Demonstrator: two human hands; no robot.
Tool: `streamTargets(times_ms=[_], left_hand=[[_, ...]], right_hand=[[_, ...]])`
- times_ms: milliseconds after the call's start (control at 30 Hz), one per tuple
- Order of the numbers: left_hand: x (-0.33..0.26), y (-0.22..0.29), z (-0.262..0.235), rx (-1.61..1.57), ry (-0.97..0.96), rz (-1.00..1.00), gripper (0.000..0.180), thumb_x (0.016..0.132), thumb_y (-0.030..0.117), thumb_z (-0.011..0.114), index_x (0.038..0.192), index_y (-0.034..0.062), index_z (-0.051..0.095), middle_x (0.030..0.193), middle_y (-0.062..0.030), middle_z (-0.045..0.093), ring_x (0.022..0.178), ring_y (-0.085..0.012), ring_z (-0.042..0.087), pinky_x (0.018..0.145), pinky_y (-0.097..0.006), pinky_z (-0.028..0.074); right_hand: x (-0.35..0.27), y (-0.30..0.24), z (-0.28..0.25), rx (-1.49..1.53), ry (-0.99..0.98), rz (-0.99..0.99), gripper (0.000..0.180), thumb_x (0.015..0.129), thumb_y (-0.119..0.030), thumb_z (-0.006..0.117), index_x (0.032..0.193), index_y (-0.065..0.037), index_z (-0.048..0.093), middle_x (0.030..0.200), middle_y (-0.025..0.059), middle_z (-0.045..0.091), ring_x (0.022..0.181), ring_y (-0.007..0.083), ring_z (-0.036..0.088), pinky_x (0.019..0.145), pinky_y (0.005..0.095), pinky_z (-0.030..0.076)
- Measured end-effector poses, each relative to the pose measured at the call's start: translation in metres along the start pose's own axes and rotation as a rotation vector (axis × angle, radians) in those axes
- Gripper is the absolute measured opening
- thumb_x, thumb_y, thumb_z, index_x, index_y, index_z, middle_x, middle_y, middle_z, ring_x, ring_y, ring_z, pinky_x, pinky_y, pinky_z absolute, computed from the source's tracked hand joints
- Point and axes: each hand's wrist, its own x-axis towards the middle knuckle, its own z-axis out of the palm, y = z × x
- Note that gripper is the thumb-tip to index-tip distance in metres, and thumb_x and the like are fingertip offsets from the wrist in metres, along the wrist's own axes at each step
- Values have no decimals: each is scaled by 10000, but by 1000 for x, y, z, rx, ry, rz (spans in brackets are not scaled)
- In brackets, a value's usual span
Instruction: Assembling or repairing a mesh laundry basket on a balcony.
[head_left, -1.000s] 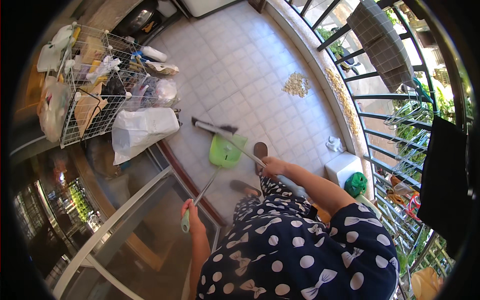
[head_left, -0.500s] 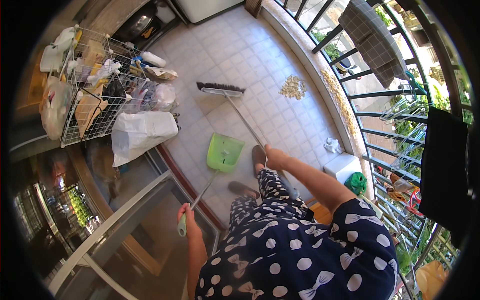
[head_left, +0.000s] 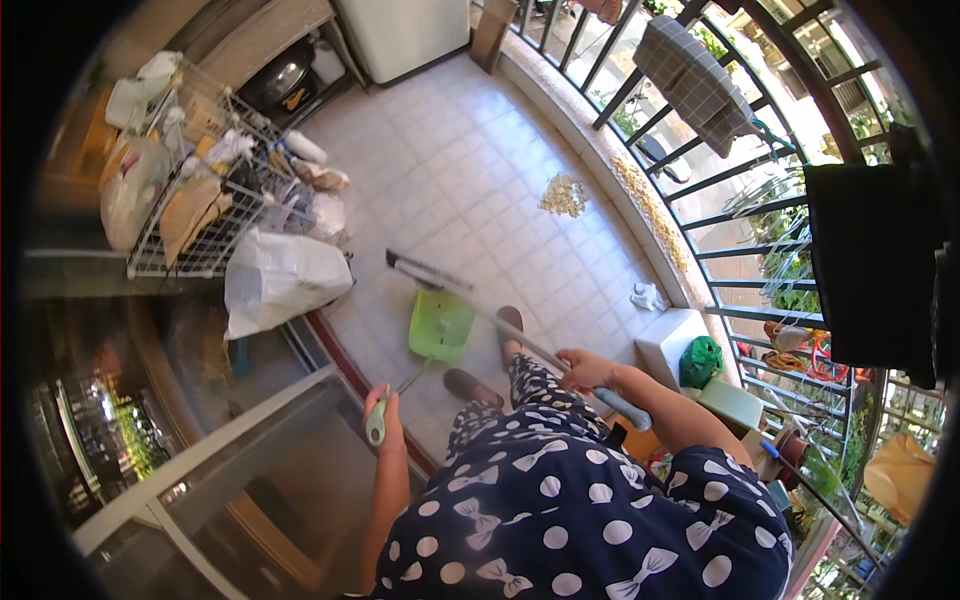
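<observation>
I judge the sweeping unfinished from my remote post: my left hand (head_left: 383, 410) grips the green dustpan (head_left: 441, 328) on the tiled floor (head_left: 450, 170), my right hand (head_left: 588, 371) the broom (head_left: 428, 272) near its mouth, with pale bits (head_left: 563, 196) uncollected beyond.

We saw the dark-bristled broom head (head_left: 428, 271) only as a blur and could not tell whether it touched the light-green plastic dustpan (head_left: 424, 338); what lay in the pan was too small for us to name. The upper edge cut off the white boxy appliance (head_left: 408, 35), and the white plastic bag (head_left: 285, 278) hid its contents.
</observation>
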Motion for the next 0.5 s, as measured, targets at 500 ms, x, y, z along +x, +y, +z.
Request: streamTargets(times_ms=[500], left_hand=[[-1,21,-38,91,-168,180,264,883,140,637,1133,57,634,1050,-63,632,953,-137,564,852,-273,450]], right_hand=[[56,16,77,168,8,-19,554,727,-20,650,1238,71,454,606,81,543,434,177,543,378,321,423]])
